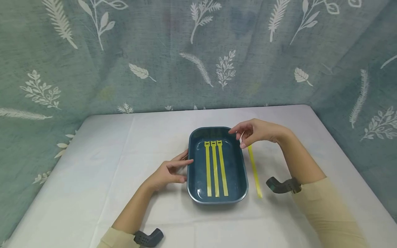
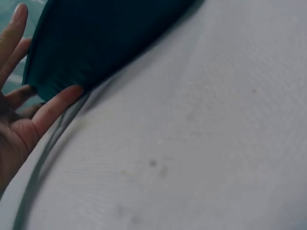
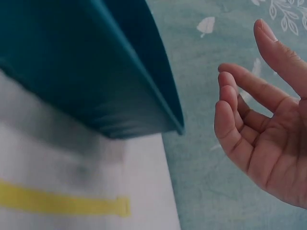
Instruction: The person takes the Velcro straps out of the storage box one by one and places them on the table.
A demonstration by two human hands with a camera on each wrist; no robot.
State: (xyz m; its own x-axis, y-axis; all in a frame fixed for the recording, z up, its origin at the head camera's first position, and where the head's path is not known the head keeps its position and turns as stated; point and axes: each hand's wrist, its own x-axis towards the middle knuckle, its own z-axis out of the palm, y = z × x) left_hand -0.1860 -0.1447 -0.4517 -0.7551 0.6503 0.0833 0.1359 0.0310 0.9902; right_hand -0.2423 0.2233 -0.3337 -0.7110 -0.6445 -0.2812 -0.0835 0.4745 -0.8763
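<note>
Tray: the dark blue-green tray point(image 1: 236, 172) sits on the white-covered worktop point(image 1: 152, 134) between the two hands, long sides running away from the person; that spot presumably suits both arms' reach.
Strips inside: three yellow strips point(image 1: 215, 168) lie side by side on the tray's floor with slim gaps between, slotted ends all at the far side; the shared direction looks deliberate, so none overlaps another.
Loose strip: a fourth yellow strip point(image 1: 255, 172) lies on the worktop just beside the tray's right side, nearly in line with it. The right hand hides its far end in the head view, but the right wrist view shows a wider tip there.
Left grip: the left hand point(image 1: 169, 172) touches the tray's left edge, fingers spread and one fingertip over the rim, likely to steady it rather than clamp it.
Right grip: the right hand point(image 1: 255, 132) hangs by the far right corner, fingers loosely bent, thumb apart, holding nothing; whether a fingertip touches the rim, I cannot tell.
</note>
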